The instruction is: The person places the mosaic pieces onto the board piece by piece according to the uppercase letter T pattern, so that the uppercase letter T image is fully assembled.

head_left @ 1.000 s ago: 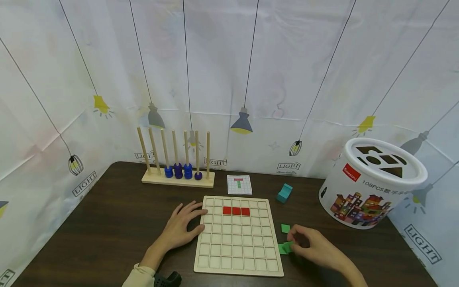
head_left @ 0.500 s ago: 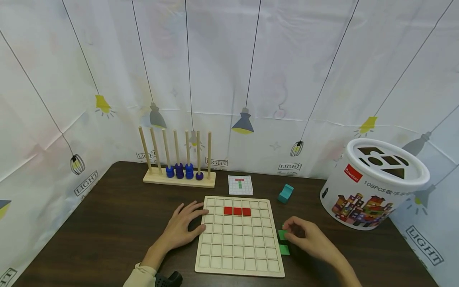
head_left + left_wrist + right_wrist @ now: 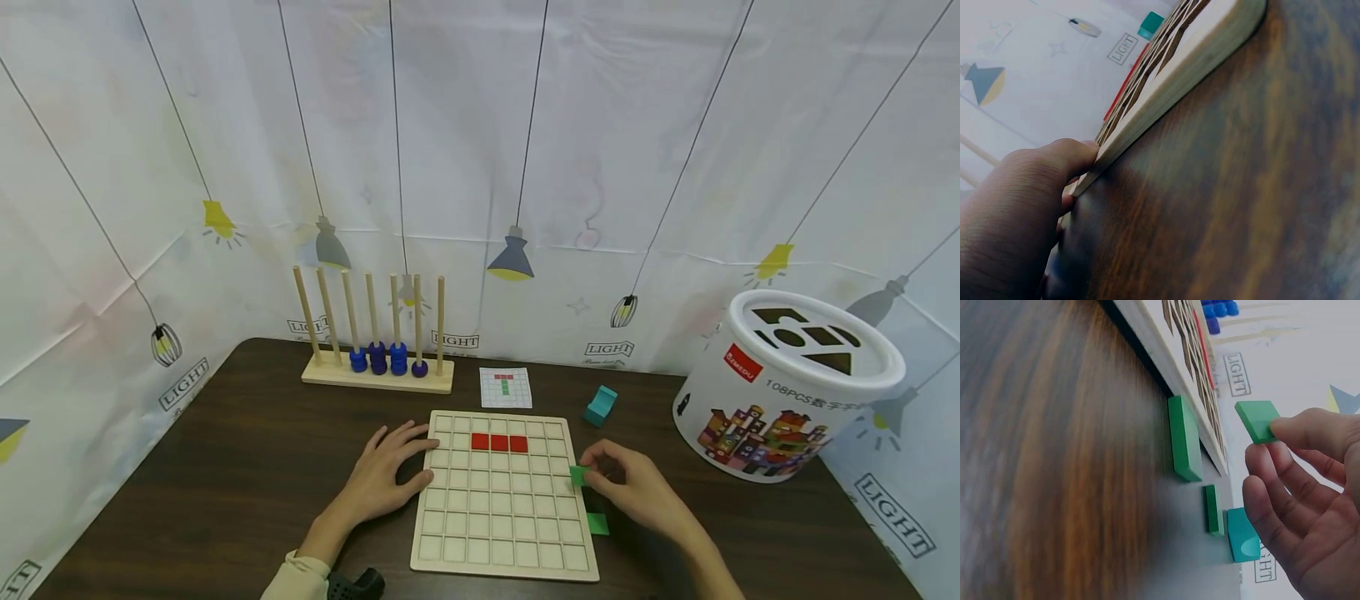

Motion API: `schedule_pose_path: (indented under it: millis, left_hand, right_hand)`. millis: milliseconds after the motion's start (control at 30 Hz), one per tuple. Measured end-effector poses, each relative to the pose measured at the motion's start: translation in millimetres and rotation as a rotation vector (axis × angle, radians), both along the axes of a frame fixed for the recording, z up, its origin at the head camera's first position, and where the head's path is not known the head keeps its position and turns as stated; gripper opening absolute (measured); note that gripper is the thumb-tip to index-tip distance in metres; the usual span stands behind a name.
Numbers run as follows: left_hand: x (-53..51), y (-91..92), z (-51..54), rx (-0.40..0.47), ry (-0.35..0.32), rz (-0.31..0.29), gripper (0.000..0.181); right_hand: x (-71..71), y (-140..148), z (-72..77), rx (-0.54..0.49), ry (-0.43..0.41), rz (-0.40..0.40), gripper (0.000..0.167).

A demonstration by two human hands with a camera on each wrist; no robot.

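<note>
A wooden grid board (image 3: 504,533) lies flat on the dark table, with three red square tiles (image 3: 499,443) side by side in an upper row. My right hand (image 3: 633,487) pinches a green square tile (image 3: 1256,420) between thumb and fingers, above the board's right edge. Beside that edge another green tile (image 3: 597,523) lies on the table. The right wrist view also shows a farther green tile (image 3: 1213,510), which my right hand hides in the head view. My left hand (image 3: 382,475) rests against the board's left edge, its fingers spread and fingertips touching it.
A small card (image 3: 506,388) with a red and green T pattern lies behind the board. To its right sits a teal block (image 3: 601,406). A peg stand (image 3: 375,381) with blue and purple beads is at the back left, and a white bucket (image 3: 787,392) at the right.
My right hand has picked up a green tile from the pieces on the right and carried it up and left, over the board's edge. My left hand stays on the board.
</note>
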State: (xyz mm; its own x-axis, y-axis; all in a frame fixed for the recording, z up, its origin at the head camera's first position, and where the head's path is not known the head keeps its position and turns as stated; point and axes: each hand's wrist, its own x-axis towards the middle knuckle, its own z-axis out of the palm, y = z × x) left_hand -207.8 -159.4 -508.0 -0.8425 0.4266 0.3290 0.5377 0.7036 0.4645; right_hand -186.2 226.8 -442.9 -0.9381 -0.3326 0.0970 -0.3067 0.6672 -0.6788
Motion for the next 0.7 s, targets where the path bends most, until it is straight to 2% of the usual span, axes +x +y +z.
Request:
schedule_pose_path:
  millis: [267, 467, 700]
  left_hand:
    - [0.5, -0.5, -0.5, -0.002, -0.004, -0.002, 0.046]
    - [1.0, -0.5, -0.5, 0.004, 0.013, -0.007, 0.048]
    - [1.2, -0.1, 0.2, 0.0, 0.055, -0.022, 0.052]
  right_hand:
    - [-4.4, -12.2, -1.9, -0.029, 0.022, 0.026, 0.011]
    - [-7.7, -22.2, -3.5, -0.065, 0.032, 0.002, 0.011]
    - [-12.3, -32.7, -6.5, -0.161, -0.014, -0.013, 0.017]
